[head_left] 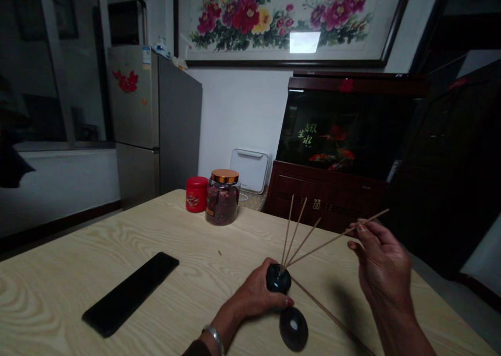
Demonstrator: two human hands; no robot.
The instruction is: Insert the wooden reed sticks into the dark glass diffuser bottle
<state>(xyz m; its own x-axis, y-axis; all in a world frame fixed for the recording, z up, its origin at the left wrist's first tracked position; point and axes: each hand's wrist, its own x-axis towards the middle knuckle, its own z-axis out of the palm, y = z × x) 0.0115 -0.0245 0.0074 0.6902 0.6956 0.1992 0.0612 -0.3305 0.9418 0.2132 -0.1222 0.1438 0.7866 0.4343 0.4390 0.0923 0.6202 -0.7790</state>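
Observation:
My left hand (260,287) is wrapped round a small dark, glossy round pot (279,280) on the table. Several thin brown sticks (296,237) stand fanned out from its top. Between thumb and fingers, my right hand (381,259) pinches the upper part of one stick (326,246), which slants down to the pot's mouth. Just below the pot lies a dark rounded piece (293,329) with a pale reflection, close to my left thumb. Another thin stick (326,314) runs along the tabletop from beside the pot toward the near right.
On the light wooden table (188,304) lies a long black flat tray or slab (131,293) at left. Toward the back stand a red jar (196,195) and a clear jar (222,199) with a copper-coloured lid. A fridge (156,121) and a dark fish tank (336,131) are beyond.

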